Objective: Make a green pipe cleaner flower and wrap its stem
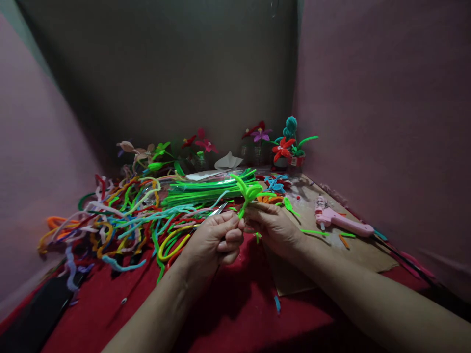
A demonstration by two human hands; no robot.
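Between my hands, near the middle of the view, is a bright green pipe-cleaner piece [249, 191] with several looped leaves spreading upward. My left hand [217, 239] pinches its lower stem between thumb and forefinger, the other fingers curled in. My right hand [274, 226] is closed on the same piece from the right, its fingertips at the base of the leaves. Silver scissor blades [219, 210] show just behind my left hand. A bundle of straight green pipe cleaners [198, 190] lies behind both hands.
A tangled heap of coloured pipe cleaners [128, 215] covers the left side. On the right, a pink glue gun [344, 220] rests on a brown board [371, 252]. Finished flowers [283, 148] stand along the back. A black object [40, 311] lies at the lower left on red cloth [235, 314].
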